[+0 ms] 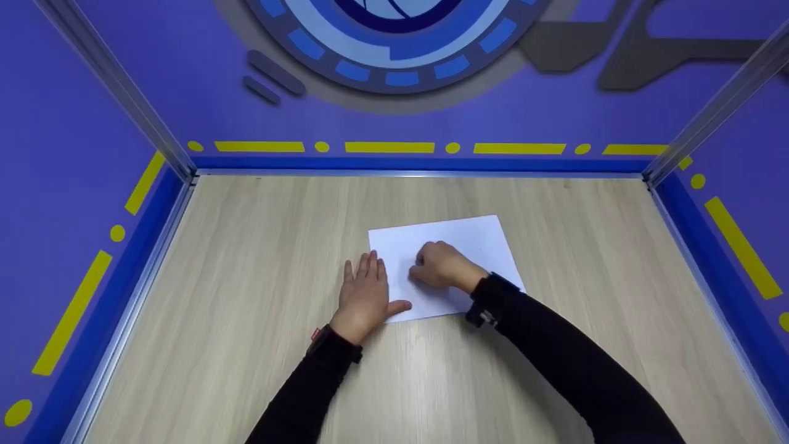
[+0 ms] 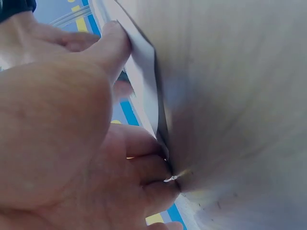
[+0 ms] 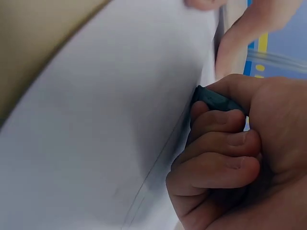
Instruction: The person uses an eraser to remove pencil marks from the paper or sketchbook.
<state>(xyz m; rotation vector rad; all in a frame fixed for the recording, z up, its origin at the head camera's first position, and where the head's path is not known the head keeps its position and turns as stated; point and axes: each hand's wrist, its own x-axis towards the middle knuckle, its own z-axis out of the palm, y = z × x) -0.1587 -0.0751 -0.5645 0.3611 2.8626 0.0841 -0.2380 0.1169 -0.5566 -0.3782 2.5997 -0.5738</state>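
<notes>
A white sheet of paper (image 1: 474,240) lies on the table, slightly turned, with thin pencil-like lines on it in the right wrist view. My left hand (image 1: 363,299) rests flat over the sheet's left edge, fingers straight and thumb (image 2: 115,45) spread onto the paper. Above the middle of the sheet, my right hand (image 1: 447,266) has its fingers curled. Between its thumb and fingers it pinches a small dark green block (image 3: 218,101), which looks like an eraser and meets the paper at its tip. Most of the block is hidden in the fist; the head view does not show it.
The wooden table (image 1: 259,259) extends around the paper on all sides. Blue-purple panels with yellow marks (image 1: 389,147) stand at the back, left and right, with metal rails (image 1: 419,173) along the table's edges.
</notes>
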